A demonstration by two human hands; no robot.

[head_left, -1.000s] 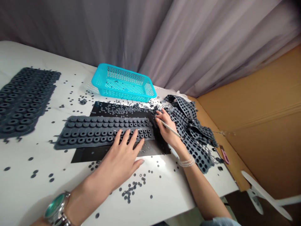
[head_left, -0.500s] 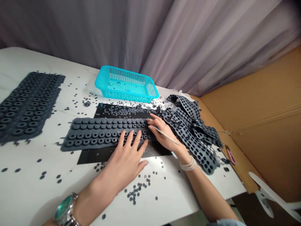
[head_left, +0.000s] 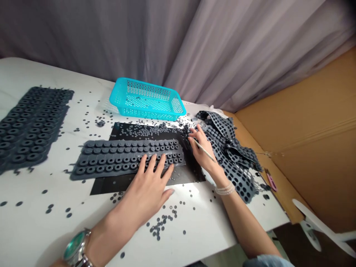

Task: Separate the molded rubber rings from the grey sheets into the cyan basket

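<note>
Since half a second ago, the right hand [head_left: 200, 155] has pulled off the end of the ring-studded strip [head_left: 126, 154] towards 2 o'clock, carrying a thin pale stick [head_left: 205, 150] pinched between its thumb and fingers. It is now just beside the strip at 3 o'clock; whether its fingertips touch the dark bits next to them is unclear. At 5 o'clock, the left hand [head_left: 150, 189] lies unclenched, fingers spread across the strip's near rows.

That strip rests on a black mat [head_left: 104, 186] over the white surface [head_left: 25, 233]. From the strip, a blue basket [head_left: 147, 112] sits between 12 and 1 o'clock, a wider ring-studded sheet [head_left: 33, 128] at 10, crumpled perforated sheets [head_left: 240, 181] at 3, and scattered small discs [head_left: 158, 224] at 5.
</note>
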